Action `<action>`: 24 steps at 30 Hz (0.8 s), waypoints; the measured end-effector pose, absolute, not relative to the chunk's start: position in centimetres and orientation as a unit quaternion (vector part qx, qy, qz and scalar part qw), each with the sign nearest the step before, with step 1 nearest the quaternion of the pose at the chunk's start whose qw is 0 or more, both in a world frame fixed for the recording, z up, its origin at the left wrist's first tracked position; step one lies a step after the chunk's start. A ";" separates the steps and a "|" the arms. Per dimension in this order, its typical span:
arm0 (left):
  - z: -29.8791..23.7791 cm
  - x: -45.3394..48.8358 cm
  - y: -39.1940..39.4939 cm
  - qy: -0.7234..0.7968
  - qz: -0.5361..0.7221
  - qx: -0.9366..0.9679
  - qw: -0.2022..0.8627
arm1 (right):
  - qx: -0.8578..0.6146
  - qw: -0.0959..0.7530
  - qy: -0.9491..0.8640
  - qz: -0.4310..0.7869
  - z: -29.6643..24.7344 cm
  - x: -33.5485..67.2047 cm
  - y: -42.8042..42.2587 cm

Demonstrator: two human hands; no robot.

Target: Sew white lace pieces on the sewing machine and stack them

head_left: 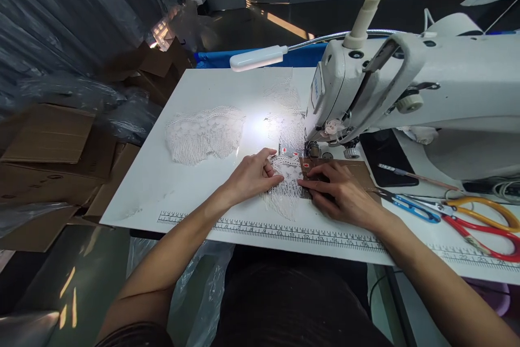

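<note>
A strip of white lace trim with a fringed edge lies flat before the sewing machine's presser foot, its far end reaching the metal needle plate. At its left edge is my left hand. The index finger stretches forward while the thumb and curled fingers close on the lace. My right hand rests at the right edge, fingers spread and laid flat, the tips touching the lace and a brown plate beside it. More lace extends behind the foot. The needle tip is too small to make out.
A separate lace piece lies left on the white table. At right are a black phone, a pen, blue snips and scissors. A lamp hangs above. Cardboard boxes stand left.
</note>
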State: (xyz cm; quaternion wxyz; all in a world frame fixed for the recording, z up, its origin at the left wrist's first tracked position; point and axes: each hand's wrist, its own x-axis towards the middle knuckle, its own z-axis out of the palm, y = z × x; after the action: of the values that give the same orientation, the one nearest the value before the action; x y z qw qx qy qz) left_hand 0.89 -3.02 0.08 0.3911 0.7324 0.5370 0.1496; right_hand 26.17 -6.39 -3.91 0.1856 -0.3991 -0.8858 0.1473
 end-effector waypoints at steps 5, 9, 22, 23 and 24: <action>-0.3 0.5 -2.9 0.523 0.157 0.772 0.326 | -0.404 0.185 -0.884 0.147 -3.8 26.1 -6.5; -0.8 0.2 -2.6 0.467 0.211 0.845 0.153 | -0.405 0.191 -0.882 0.147 -3.6 25.9 -6.6; -2.1 2.0 -0.6 0.196 0.088 0.975 0.056 | -0.402 0.202 -0.879 0.158 -3.4 25.9 -6.5; -2.3 2.0 -0.4 0.198 0.082 0.975 0.056 | -0.403 0.200 -0.879 0.160 -3.3 25.9 -6.6; -2.4 2.0 -0.4 0.200 0.074 0.976 0.052 | -0.403 0.198 -0.879 0.161 -3.3 25.9 -6.6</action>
State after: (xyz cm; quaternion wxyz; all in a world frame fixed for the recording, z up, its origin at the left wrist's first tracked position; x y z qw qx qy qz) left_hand 2.04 -0.35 -2.44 0.0517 0.9756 0.2001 0.0741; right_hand 25.90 -6.55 -3.33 0.1976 -0.4031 -0.8790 0.1606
